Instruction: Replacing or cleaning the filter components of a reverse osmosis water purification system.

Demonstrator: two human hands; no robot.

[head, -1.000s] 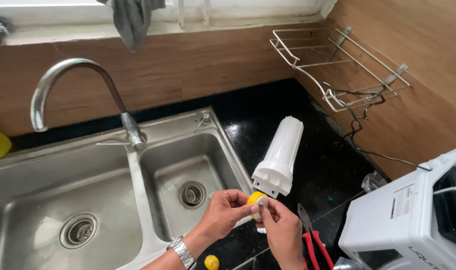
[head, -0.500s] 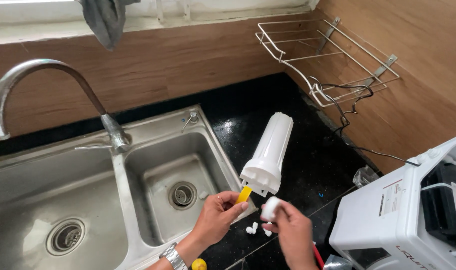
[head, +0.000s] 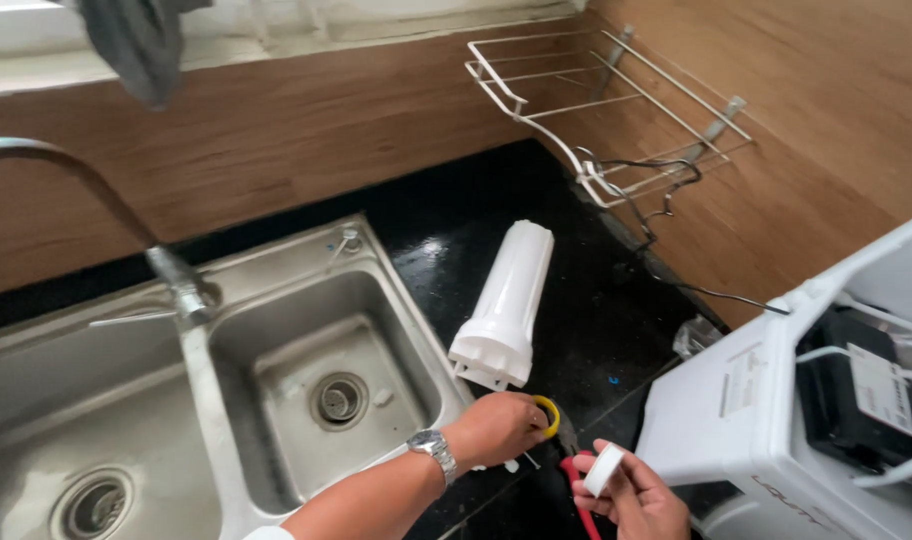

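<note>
Black stone countertop (head: 586, 330) runs beside a steel double sink (head: 306, 370) under a wood-panelled wall. Half a second ago both hands met over small white bits; now they have parted. The left hand (head: 496, 428) lies knuckles-up on the counter, fingers curled on a yellow ring (head: 549, 415), just below the white filter housing (head: 506, 305). The right hand (head: 631, 495), nearer the white appliance (head: 776, 400), pinches a white tape roll (head: 603, 469) above red-handled pliers (head: 579, 490). Taping seems paused.
</note>
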